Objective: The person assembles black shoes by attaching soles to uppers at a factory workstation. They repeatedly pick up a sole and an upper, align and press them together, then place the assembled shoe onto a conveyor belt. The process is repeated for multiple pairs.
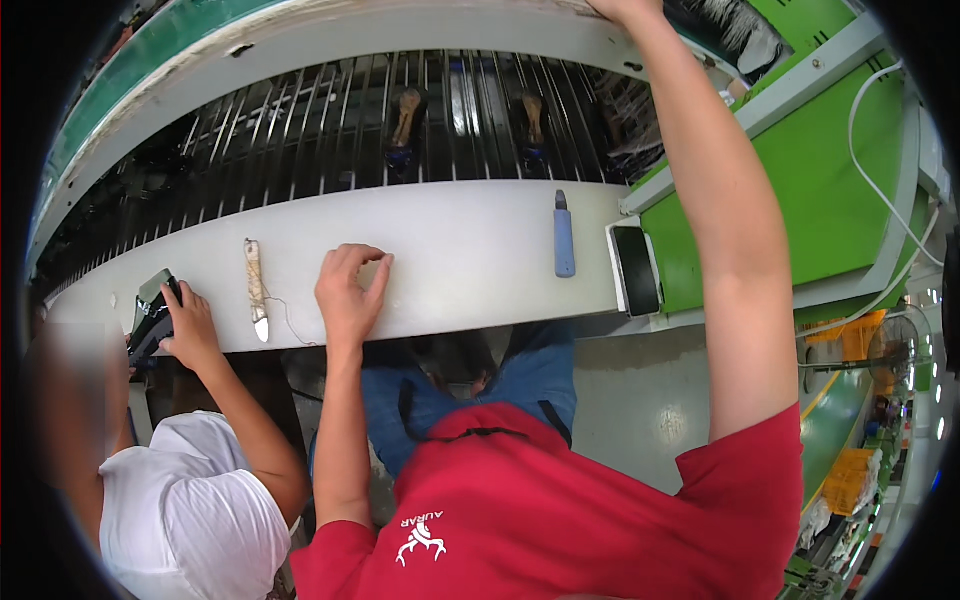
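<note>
My left hand (350, 285) rests on the white ledge (470, 270) of a conveyor, its fingers curled in against the thumb; nothing shows in it. A small blade with a pale wrapped handle (256, 298) lies to its left, and a blue slim tool (564, 236) to its right. My right arm stretches up across the conveyor. My right hand (622, 8) is cut off by the top edge, so its grip is hidden. Two shoes (403, 125) (532, 122) ride on the conveyor's metal rods.
A co-worker in a white shirt (190, 500) stands at the lower left, a hand (188, 325) on a dark device (152, 312) at the ledge. A black flat object (636, 270) sits in a white holder beside a green machine (800, 200). White cables hang at right.
</note>
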The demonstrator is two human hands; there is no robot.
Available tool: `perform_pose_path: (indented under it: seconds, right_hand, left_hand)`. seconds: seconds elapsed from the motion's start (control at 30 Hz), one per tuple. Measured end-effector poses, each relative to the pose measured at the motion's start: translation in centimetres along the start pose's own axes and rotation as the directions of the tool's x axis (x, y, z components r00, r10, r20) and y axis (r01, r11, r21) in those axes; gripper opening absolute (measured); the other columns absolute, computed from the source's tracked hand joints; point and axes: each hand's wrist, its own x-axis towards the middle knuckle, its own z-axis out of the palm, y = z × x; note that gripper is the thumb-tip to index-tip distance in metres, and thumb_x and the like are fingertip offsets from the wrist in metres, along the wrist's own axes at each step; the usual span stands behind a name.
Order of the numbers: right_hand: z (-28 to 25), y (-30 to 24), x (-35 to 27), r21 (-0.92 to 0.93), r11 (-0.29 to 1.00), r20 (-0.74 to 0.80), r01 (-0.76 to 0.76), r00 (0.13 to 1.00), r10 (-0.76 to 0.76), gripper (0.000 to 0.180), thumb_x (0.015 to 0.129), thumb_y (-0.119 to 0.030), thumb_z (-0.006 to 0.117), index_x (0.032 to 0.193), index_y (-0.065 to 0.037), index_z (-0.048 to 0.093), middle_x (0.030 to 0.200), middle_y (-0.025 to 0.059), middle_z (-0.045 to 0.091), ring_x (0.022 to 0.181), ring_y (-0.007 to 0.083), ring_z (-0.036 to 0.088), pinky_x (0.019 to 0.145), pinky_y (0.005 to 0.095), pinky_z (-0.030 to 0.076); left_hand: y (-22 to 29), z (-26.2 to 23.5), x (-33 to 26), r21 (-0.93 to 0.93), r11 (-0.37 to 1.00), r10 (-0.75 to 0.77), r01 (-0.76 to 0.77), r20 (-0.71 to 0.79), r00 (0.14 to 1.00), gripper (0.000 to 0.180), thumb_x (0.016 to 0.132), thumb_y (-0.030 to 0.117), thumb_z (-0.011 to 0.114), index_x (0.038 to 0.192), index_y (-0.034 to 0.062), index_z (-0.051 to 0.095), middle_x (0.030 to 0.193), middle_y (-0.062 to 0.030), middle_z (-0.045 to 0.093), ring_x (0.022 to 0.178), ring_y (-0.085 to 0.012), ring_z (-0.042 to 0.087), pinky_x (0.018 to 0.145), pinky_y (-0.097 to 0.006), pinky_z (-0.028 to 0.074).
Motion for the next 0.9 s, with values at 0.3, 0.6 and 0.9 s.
perform_pose_path:
  seconds: [0.3, 0.6, 0.9]
  right_hand:
    - [0.0, -1.3, 0.6, 0.049, 0.991, 0.198, -0.126, 0.974, 0.114, 0.05, 0.088, -0.051, 0.074, 0.115, -0.011, 0.088, 0.125, 0.0213, 0.081, 0.119, 0.0387, 0.077, 0.107, 0.0472, 0.059]
    - [0.0, -0.6, 0.7, 0.065, 0.992, 0.188, -0.109, 0.977, 0.095, 0.05, 0.09, -0.051, 0.074, 0.114, -0.01, 0.088, 0.121, 0.0225, 0.081, 0.118, 0.0398, 0.077, 0.106, 0.0478, 0.059]
    - [-0.2, -1.4, 0.4, 0.017, 0.992, 0.137, -0.128, 0.983, 0.124, 0.06, 0.092, -0.056, 0.072, 0.123, -0.005, 0.083, 0.138, 0.0248, 0.075, 0.127, 0.0424, 0.073, 0.112, 0.048, 0.056]
  left_hand:
    - [-0.5, 0.2, -0.5, 0.027, 0.999, -0.031, 0.031, -0.004, 1.0, 0.011, 0.094, 0.011, 0.086, 0.098, 0.0039, 0.078, 0.096, -0.0087, 0.076, 0.09, -0.0257, 0.071, 0.082, -0.037, 0.057]
    - [0.0, 0.3, -0.4, 0.044, 0.998, -0.042, 0.041, 0.01, 0.999, 0.012, 0.096, 0.013, 0.084, 0.098, 0.0029, 0.078, 0.096, -0.0086, 0.077, 0.091, -0.0242, 0.071, 0.082, -0.036, 0.056]
    - [-0.2, 0.5, -0.4, 0.026, 0.998, -0.055, 0.054, 0.011, 0.998, 0.012, 0.096, 0.014, 0.085, 0.099, 0.0034, 0.079, 0.097, -0.0083, 0.077, 0.091, -0.0239, 0.071, 0.083, -0.037, 0.057]
